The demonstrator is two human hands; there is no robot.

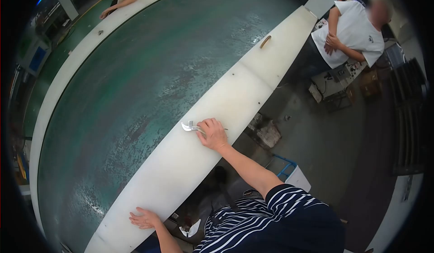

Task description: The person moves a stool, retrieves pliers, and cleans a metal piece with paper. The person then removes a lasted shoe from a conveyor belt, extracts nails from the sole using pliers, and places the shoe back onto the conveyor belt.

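My right hand point(213, 134) rests on the long white board point(158, 171), its fingers wrapped round a small metal tool point(189, 126) with a curved, shiny head that points left. Lower down on the same board, my left hand point(145, 218) lies flat with its fingers spread and nothing in it. Beyond the board stretches a wide green, worn surface point(149, 72).
A brown curved handle point(265, 41) sits on the board's far part. At the right a person in a white shirt point(350, 34) stands with hands together. Another person's arm point(122, 3) leans on the far white rim point(68, 72). A blue-framed item point(285, 166) stands below.
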